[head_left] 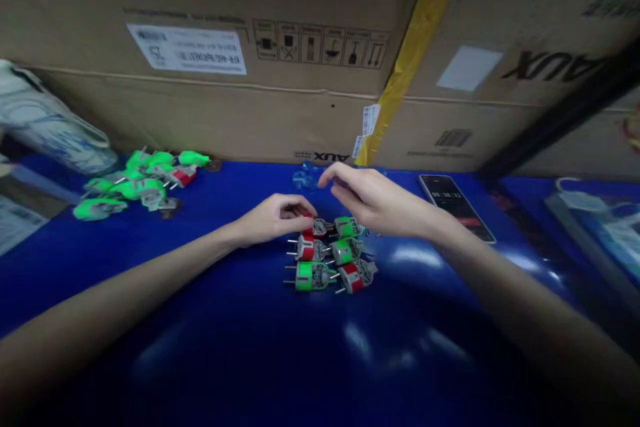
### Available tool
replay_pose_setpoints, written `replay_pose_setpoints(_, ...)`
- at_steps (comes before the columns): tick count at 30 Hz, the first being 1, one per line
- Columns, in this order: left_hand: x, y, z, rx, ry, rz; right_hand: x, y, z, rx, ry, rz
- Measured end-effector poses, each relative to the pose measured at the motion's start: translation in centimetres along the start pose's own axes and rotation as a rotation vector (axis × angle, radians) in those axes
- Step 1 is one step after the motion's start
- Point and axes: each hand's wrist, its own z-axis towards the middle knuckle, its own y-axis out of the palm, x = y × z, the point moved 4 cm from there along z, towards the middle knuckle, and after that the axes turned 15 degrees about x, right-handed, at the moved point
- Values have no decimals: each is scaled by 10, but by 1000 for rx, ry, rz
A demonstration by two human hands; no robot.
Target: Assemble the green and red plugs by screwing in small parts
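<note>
Several opened electrical plugs lie in two columns on a blue table. My left hand [281,217] has its thumb and fingers closed around the red plug [319,227] at the far end of the left column. Nearer in that column lie another red plug [306,248] and a green plug [311,276]. The right column has two green plugs [346,251] and a nearer red plug [358,276]. My right hand [367,197] is raised above the far end, fingers bent together; whether they hold something small is hidden. Just left of its fingertips is a clear blue piece [305,177].
A pile of green plugs [135,183], with a red one among them, lies at the far left. Cardboard boxes [225,120] form a wall behind. A phone [456,205] showing a timer lies right of my right hand. A white-and-blue bag [55,120] stands far left.
</note>
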Motion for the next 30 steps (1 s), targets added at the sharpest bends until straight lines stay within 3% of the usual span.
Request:
replay_pose_setpoints(5,-3,-1,1,18,-12,-25,6,18,-3,-226,48,-139)
replay_pose_setpoints(9,-2,-1,0,25,-40,-26,8,27,-5,-325,20,-197)
replay_pose_setpoints(30,-9,-10,3,102,-63,-146,9,28,-1,-279,15,8)
